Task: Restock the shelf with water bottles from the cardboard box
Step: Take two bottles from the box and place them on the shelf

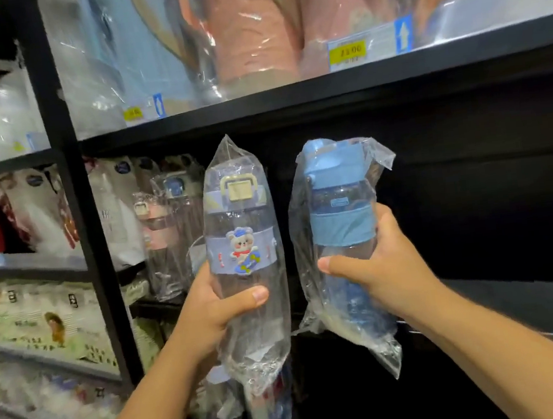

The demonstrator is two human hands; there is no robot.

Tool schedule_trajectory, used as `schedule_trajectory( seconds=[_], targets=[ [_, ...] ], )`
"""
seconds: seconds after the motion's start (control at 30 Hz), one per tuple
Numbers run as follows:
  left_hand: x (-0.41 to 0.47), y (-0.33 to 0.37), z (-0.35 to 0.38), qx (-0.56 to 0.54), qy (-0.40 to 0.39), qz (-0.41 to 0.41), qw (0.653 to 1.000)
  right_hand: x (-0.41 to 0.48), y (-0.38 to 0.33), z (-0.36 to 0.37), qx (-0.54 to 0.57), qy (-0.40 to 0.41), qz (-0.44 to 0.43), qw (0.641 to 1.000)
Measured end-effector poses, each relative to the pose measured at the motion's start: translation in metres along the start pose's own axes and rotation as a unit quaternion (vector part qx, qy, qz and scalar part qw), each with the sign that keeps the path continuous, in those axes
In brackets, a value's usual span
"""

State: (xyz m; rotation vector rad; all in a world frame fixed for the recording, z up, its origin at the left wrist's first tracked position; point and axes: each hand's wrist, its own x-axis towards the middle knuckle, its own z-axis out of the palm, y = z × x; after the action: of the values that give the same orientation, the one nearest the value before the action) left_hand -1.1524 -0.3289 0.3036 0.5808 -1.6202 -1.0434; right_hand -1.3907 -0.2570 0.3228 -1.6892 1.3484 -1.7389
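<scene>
I hold two water bottles upright in front of a black shelf (520, 305), each in a clear plastic bag. My left hand (210, 306) grips the bear bottle (240, 220), a clear one with a lilac band, a cartoon bear and a cream clasp on its lid. My right hand (378, 266) grips the blue bottle (337, 199), clear blue with a blue lid and sleeve. Both hang in the air at the level of the dark shelf bay. Several bagged bottles (164, 236) stand on the shelf left of the bear bottle. The cardboard box is not in view.
The upper shelf (322, 83) carries bagged pink and blue goods with yellow price tags (346, 51). A black upright post (74, 198) divides this bay from the left racks, which hold packaged goods (40, 325). More bagged bottles (242, 406) stand on the lower shelf.
</scene>
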Motion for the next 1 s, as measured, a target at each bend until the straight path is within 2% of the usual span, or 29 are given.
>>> schedule_trajectory(
  seconds=[0.33, 0.47, 0.6, 0.8, 0.93, 1.0],
  targets=[
    [0.093, -0.072, 0.010, 0.020, 0.032, -0.035, 0.999, 0.093, 0.089, 0.019, -0.073, 0.083, 0.019, 0.994],
    [0.121, -0.086, 0.009, 0.064, 0.021, -0.051, 0.996, 0.109, 0.115, 0.020, -0.091, 0.089, 0.043, 0.991],
    [0.149, -0.098, -0.002, 0.152, 0.009, -0.069, 0.986, 0.116, 0.120, 0.019, -0.078, 0.107, 0.052, 0.990],
    [0.180, -0.110, -0.008, 0.163, 0.014, -0.075, 0.984, 0.137, 0.132, 0.037, -0.054, 0.083, 0.056, 0.994],
    [0.191, -0.118, -0.009, 0.180, 0.015, -0.059, 0.982, 0.155, 0.128, 0.039, -0.021, 0.008, 0.065, 0.998],
    [0.194, -0.121, -0.010, 0.179, 0.023, -0.046, 0.983, 0.160, 0.128, 0.037, 0.013, 0.002, 0.070, 0.997]
  ],
)
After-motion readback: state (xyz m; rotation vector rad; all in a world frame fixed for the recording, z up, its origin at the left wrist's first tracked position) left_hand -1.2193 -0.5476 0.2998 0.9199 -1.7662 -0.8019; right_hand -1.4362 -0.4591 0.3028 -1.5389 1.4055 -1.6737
